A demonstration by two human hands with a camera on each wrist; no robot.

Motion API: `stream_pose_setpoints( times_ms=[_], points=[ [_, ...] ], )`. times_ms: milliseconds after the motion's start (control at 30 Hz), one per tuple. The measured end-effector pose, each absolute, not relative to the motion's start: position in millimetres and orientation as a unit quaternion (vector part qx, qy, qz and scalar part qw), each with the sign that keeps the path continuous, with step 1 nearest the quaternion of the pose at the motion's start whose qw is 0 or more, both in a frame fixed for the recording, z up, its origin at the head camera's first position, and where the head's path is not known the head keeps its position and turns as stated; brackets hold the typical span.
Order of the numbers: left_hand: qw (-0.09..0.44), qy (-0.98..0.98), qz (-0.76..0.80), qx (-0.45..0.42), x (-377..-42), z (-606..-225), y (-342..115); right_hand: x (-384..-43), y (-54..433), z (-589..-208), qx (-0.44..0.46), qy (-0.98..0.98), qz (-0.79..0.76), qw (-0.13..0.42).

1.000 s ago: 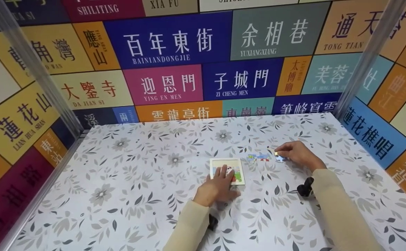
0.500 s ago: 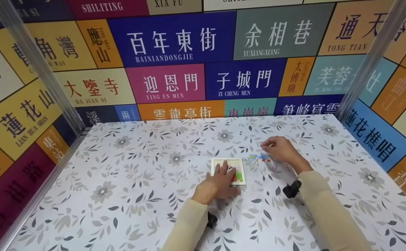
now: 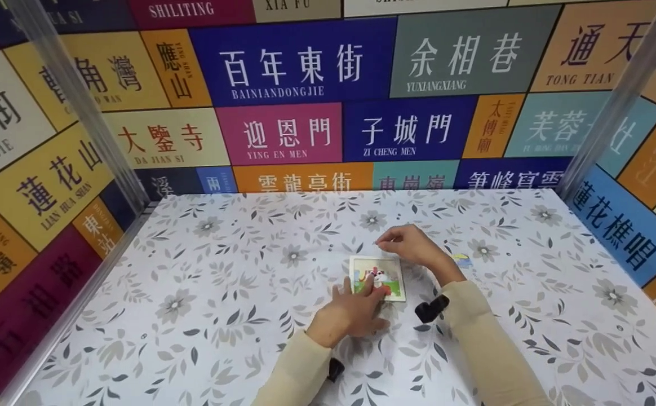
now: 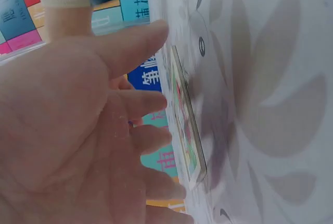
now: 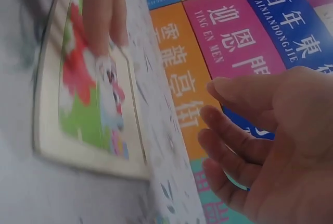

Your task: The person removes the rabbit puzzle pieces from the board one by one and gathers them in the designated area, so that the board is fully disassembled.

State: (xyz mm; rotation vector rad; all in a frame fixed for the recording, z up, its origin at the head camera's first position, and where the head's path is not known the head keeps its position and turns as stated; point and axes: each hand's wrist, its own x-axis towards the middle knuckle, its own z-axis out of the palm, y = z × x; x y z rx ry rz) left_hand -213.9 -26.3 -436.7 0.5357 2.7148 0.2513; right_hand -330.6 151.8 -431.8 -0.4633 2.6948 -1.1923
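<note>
A small jigsaw puzzle (image 3: 397, 285) in a white frame lies flat on the table. Its picture has a white cartoon animal, red shapes and green ground; a plain cream area shows along the far side. My left hand (image 3: 348, 316) rests on its near left part, fingers spread; one fingertip covers some of the red in the right wrist view. Beyond the far right corner, my right hand (image 3: 415, 248) hovers with loosely curled fingers. In the right wrist view that hand (image 5: 286, 140) has a gap between thumb and index finger, with no piece visible there.
A blue and yellow puzzle piece (image 3: 463, 260) lies right of my right forearm. The white tablecloth (image 3: 238, 316) has grey leaves and flowers. Walls of coloured signs (image 3: 283, 132) stand behind and at the sides, with clear corner posts. A small black device sits on each wrist.
My right hand has moved left from the loose pieces to the puzzle's far side. My left hand has slid slightly toward me, uncovering more of the picture. The view has shifted slightly.
</note>
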Motion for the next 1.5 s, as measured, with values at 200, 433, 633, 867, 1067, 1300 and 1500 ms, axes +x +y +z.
stream_pose_setpoints(
  times_ms=[200,433,633,867,1067,1300,1500],
  points=[
    [0.188,0.958,0.096,0.191,-215.7,-444.0,-22.3,-337.9,136.6,-445.3,-0.143,0.862,-0.468,0.13],
    [0.201,0.954,0.115,0.189,-218.7,-444.8,-22.9,-346.6,137.5,-467.0,-0.145,0.851,-0.475,0.17],
    [0.19,0.958,0.108,0.187,-216.8,-446.0,-23.2,-345.4,135.3,-473.5,-0.16,0.87,-0.438,0.162],
    [0.17,0.963,0.093,0.186,-213.5,-448.8,-19.2,-339.8,134.3,-472.2,-0.173,0.871,-0.428,0.167],
    [0.169,0.964,0.101,0.179,-212.9,-447.7,-18.7,-338.2,134.8,-471.7,-0.194,0.876,-0.413,0.158],
    [0.172,0.961,0.117,0.18,-211.9,-445.1,-19.5,-337.3,136.4,-473.5,-0.226,0.872,-0.406,0.155],
    [0.18,0.961,0.12,0.174,-212.0,-443.4,-19.8,-338.1,138.0,-472.7,-0.216,0.859,-0.43,0.171]
  ],
)
